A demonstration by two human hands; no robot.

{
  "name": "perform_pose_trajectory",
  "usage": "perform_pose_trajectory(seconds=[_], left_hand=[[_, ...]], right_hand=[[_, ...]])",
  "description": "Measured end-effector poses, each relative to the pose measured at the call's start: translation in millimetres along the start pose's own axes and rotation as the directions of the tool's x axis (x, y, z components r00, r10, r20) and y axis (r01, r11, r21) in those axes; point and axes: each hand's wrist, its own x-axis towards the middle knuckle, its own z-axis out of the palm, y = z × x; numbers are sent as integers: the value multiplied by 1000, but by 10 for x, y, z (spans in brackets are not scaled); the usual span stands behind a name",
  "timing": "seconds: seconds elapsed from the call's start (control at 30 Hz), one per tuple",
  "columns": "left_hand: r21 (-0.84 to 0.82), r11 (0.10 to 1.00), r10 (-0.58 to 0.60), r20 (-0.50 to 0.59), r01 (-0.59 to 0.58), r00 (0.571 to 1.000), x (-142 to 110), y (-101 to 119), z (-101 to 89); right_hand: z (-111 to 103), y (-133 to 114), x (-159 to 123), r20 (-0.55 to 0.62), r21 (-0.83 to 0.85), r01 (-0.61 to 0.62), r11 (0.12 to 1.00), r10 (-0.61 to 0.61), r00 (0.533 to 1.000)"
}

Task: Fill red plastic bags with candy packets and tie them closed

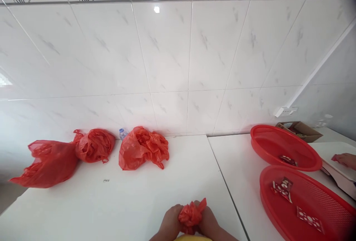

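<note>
At the near edge of the white table, a crumpled red plastic bag (190, 215) is bunched up between my two hands. My left hand (171, 220) is closed on its left side, and my right hand (208, 221) grips it from the right. A twisted end of the bag sticks up by my right hand. Most of my fingertips are hidden behind the plastic. Something yellow shows just below the bag at the frame's bottom edge.
Red plastic bags (143, 148) lie along the tiled wall, with a clear bottle (122, 133) among them. On the right are two red baskets (263, 189) (254, 148) holding small packets, a cardboard box (313, 133), and another person's hand (347, 160) over a white scale-like device.
</note>
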Motion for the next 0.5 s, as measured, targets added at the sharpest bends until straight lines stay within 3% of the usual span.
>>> perform_pose_trajectory(seconds=[0.07, 0.13, 0.3, 0.4, 0.5], left_hand=[[17, 999, 45, -64, -44, 997, -27, 11, -28], [39, 996, 83, -84, -80, 993, -49, 17, -60], [106, 987, 133, -98, -123, 986, -101, -4, -132], [191, 975, 138, -109, -115, 984, -133, 14, -175], [266, 950, 184, -61, -162, 981, -126, 56, -202]], right_hand=[[-44, -51, -6, -19, -207, 67, 976, -72, 997], [-93, -127, -27, -1, -222, 112, 969, -115, 993], [-207, -259, -154, 162, 251, 112, 961, -156, 974], [-273, -277, -237, 194, 524, -8, 851, -110, 975], [-303, -279, -262, 183, 646, -53, 761, -87, 979]])
